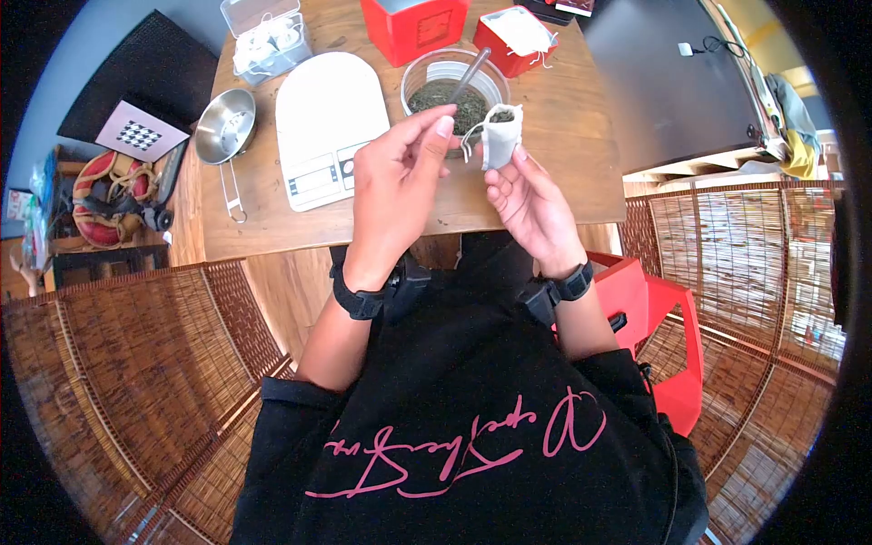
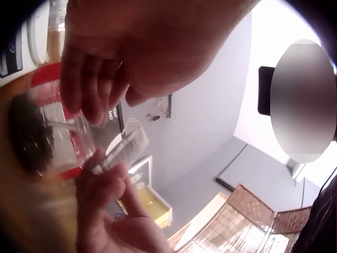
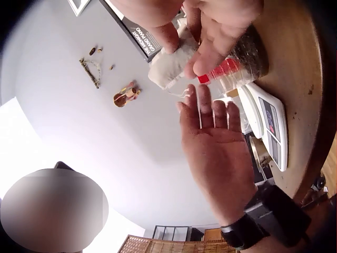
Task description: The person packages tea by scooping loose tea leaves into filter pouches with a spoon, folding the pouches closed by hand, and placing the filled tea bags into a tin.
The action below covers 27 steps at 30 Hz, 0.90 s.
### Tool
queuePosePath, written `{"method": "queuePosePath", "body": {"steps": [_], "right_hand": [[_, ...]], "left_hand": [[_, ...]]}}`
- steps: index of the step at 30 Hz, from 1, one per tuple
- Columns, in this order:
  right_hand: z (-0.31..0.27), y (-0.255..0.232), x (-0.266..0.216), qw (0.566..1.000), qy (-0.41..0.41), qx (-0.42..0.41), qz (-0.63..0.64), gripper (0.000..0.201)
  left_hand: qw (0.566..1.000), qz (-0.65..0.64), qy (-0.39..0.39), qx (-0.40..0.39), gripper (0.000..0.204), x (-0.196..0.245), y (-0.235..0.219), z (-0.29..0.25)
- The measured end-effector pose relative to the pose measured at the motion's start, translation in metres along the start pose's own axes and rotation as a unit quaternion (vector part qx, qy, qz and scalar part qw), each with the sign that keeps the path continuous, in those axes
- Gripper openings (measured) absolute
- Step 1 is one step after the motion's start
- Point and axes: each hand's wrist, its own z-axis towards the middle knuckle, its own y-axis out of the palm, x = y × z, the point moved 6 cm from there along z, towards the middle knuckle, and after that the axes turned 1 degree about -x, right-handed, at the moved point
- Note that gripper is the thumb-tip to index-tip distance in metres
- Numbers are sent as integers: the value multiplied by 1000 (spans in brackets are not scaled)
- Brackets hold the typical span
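cloth bag held up beside tub

right hand: thumb and fingers pinching bag, mouth upward, dried leaf visible inside. left hand: fingers straight, slightly apart, near drawstring; contact cannot be determined.

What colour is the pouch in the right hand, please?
The pouch held by the right hand is off-white; it shows best in the head view.

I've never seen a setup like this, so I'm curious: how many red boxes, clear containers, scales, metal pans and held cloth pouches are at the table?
Red boxes: 2
Clear containers: 2
White scale: 1
Metal pan: 1
Cloth pouch, held in the right hand: 1
Total: 7
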Motion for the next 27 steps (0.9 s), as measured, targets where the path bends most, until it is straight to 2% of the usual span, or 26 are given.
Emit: {"method": "queuePosePath", "body": {"steps": [1, 3, 6, 9, 12, 16, 19, 20, 22, 23, 25, 27], "right_hand": [[0, -4, -5, 1000, -20, 14, 4, 28], [-1, -10, -14, 998, -54, 41, 17, 26], [-5, -20, -30, 994, -96, 50, 17, 25], [-11, -19, -46, 990, -124, 68, 1, 24], [-14, -22, -58, 986, -152, 64, -26, 24], [-21, -7, -76, 967, -202, 90, -125, 27], [-21, 2, -87, 936, -240, 91, -242, 33], [-21, 4, -86, 936, -240, 91, -242, 33], [-21, 13, -89, 909, -274, 110, -295, 30], [-21, 15, -88, 909, -273, 110, -295, 30], [-22, 23, -88, 864, -289, 117, -395, 32], [-21, 27, -87, 862, -287, 112, -402, 32]], "left_hand": [[1000, 0, 0, 0, 31, -3, 0, 0], [976, 209, 63, -18, 32, 1, 3, -2], [959, 274, 68, -29, 32, 1, 3, -5], [955, 277, 102, -17, 26, 0, 2, -7], [957, 273, 95, -26, 21, 1, 0, -11], [962, 260, 65, -50, 20, -2, -3, -20], [963, 254, 64, -60, 19, -4, -4, -26], [964, 248, 78, -55, 21, -6, -4, -28], [964, 243, 92, -51, 24, -9, -4, -31], [972, 214, 97, -25, 30, -10, -7, -33], [977, 185, 102, 1, 36, -14, -11, -34], [969, 178, 166, 50, 45, -15, -17, -37]]}}
